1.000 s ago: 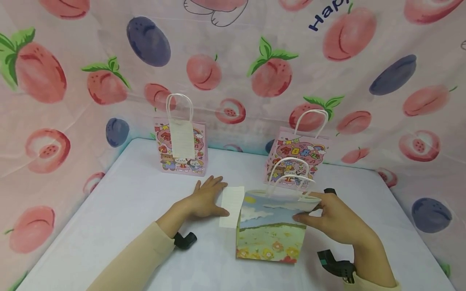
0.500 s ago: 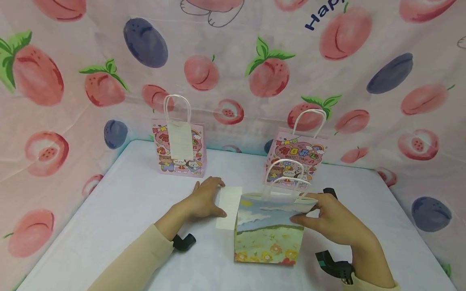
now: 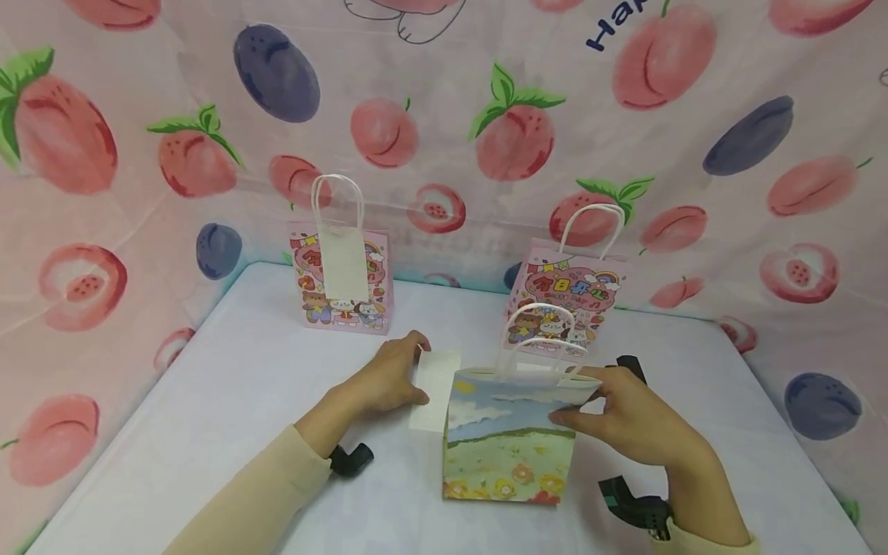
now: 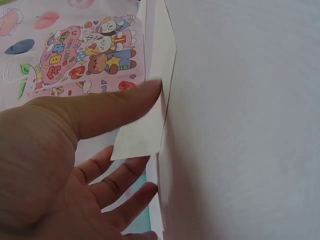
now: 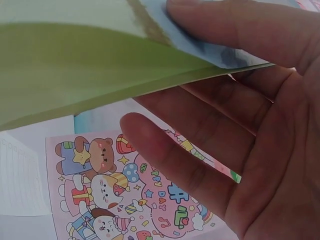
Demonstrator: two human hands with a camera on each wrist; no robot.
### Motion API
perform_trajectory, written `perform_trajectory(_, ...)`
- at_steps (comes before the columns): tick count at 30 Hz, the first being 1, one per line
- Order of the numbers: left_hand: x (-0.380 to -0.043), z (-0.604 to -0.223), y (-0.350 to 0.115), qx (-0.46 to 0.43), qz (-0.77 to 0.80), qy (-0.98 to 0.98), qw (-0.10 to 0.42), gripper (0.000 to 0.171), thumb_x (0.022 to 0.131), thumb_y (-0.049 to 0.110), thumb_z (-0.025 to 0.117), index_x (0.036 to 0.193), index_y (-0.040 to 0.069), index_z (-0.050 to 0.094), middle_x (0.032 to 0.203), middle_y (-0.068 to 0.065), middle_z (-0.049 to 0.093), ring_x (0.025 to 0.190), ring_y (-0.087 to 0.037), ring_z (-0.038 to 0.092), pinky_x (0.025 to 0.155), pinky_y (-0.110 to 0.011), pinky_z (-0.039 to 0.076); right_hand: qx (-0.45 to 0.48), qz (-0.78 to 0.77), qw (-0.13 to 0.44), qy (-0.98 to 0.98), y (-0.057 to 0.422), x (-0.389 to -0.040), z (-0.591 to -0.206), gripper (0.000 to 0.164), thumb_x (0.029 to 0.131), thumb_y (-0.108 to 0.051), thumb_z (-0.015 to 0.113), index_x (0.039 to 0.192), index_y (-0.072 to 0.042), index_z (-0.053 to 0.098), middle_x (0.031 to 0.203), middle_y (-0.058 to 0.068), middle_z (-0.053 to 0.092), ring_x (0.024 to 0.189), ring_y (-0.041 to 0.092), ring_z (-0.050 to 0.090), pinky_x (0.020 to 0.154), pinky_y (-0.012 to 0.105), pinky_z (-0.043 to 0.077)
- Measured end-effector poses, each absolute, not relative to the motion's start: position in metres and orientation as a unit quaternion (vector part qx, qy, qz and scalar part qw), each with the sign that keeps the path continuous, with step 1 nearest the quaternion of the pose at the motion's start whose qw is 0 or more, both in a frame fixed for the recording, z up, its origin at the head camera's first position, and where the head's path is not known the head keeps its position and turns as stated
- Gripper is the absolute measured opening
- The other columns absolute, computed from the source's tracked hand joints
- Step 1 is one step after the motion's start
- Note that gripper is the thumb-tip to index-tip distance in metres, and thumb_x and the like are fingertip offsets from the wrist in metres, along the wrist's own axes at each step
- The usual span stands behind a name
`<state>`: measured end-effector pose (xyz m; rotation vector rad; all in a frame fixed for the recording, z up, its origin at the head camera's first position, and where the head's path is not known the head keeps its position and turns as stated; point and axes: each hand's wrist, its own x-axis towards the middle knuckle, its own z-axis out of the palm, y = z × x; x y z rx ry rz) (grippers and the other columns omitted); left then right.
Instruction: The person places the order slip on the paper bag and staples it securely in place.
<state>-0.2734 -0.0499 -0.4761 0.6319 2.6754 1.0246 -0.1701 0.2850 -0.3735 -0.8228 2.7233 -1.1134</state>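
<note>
My left hand [image 3: 391, 375] holds a blank white slip of paper [image 3: 438, 393] between thumb and fingers, just left of a landscape-printed gift bag [image 3: 509, 455]. In the left wrist view the slip [image 4: 142, 135] is bent, with the thumb on its face and fingertips at its lower edge. My right hand [image 3: 624, 412] grips the gift bag by its upper right side, the thumb on the printed front and the other fingers behind. White twisted handles [image 3: 548, 343] stand up from the bag's open top.
Two pink cartoon gift bags stand at the back: the left one [image 3: 378, 308] with a white slip [image 3: 344, 266] hanging over its front, the right one [image 3: 576, 285] behind the landscape bag. A fruit-print cloth [image 3: 444, 69] backs the white table [image 3: 229, 432].
The landscape bag and the slip have shifted slightly left with my hands. My left fingers have drawn in a little around the slip.
</note>
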Motion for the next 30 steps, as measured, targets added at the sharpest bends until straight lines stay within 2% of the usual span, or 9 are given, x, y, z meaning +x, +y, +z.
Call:
perform_trajectory(8,-0.275,-0.469,-0.048,0.213,0.347,0.909,0.091,0.052,0.088,0.007,0.077,0.133,0.012,0.053,0.098,-0.002,0.063,0.085,-0.018,0.057,0.087,-0.039,0.050,-0.271,-0.375,0.041,0.886,0.283,-0.170,-0.374,0.047,0.091,-0.015,0.081,0.134,-0.026,0.067,0.128,-0.009,0.073,0.107,0.005,0.069,0.087,0.027,0.059)
perform_trajectory(12,-0.277,-0.465,-0.050,0.205,0.352,0.907,0.109,0.041,0.092,0.012,0.075,0.132,0.008,0.063,0.100,-0.002,0.065,0.087,-0.017,0.058,0.084,-0.037,0.051,-0.282,-0.372,0.031,0.884,0.283,-0.173,-0.373,0.049,0.090,-0.015,0.082,0.136,-0.025,0.066,0.128,-0.007,0.073,0.105,0.005,0.069,0.084,0.028,0.060)
perform_trajectory(16,-0.280,-0.459,-0.057,0.205,0.364,0.900,0.125,0.027,0.096,0.016,0.074,0.121,0.005,0.072,0.101,-0.003,0.070,0.088,-0.016,0.059,0.078,-0.033,0.052,-0.280,-0.376,0.034,0.883,0.284,-0.174,-0.372,0.050,0.090,-0.016,0.082,0.136,-0.025,0.065,0.129,-0.006,0.072,0.105,0.005,0.069,0.083,0.028,0.060)
perform_trajectory(19,-0.281,-0.450,-0.065,0.217,0.369,0.895,0.125,0.026,0.097,0.019,0.072,0.117,0.003,0.074,0.100,-0.005,0.073,0.087,-0.016,0.062,0.075,-0.031,0.053,-0.276,-0.384,0.037,0.880,0.284,-0.173,-0.373,0.048,0.090,-0.015,0.081,0.135,-0.023,0.066,0.128,-0.006,0.073,0.105,0.006,0.069,0.083,0.028,0.060)
perform_trajectory(22,-0.280,-0.437,-0.075,0.222,0.371,0.893,0.125,0.029,0.098,0.022,0.071,0.120,0.003,0.074,0.102,-0.005,0.074,0.089,-0.016,0.064,0.077,-0.032,0.054,-0.269,-0.397,0.036,0.877,0.284,-0.171,-0.374,0.044,0.091,-0.013,0.081,0.133,-0.020,0.067,0.124,-0.005,0.074,0.104,0.007,0.070,0.083,0.028,0.060)
perform_trajectory(30,-0.277,-0.404,-0.096,0.228,0.369,0.894,0.112,0.023,0.099,0.021,0.070,0.116,0.006,0.075,0.104,-0.005,0.074,0.096,-0.020,0.067,0.079,-0.033,0.056,-0.242,-0.402,0.007,0.883,0.285,-0.173,-0.374,0.033,0.090,-0.011,0.081,0.122,-0.017,0.072,0.111,-0.006,0.077,0.092,0.007,0.073,0.080,0.029,0.061)
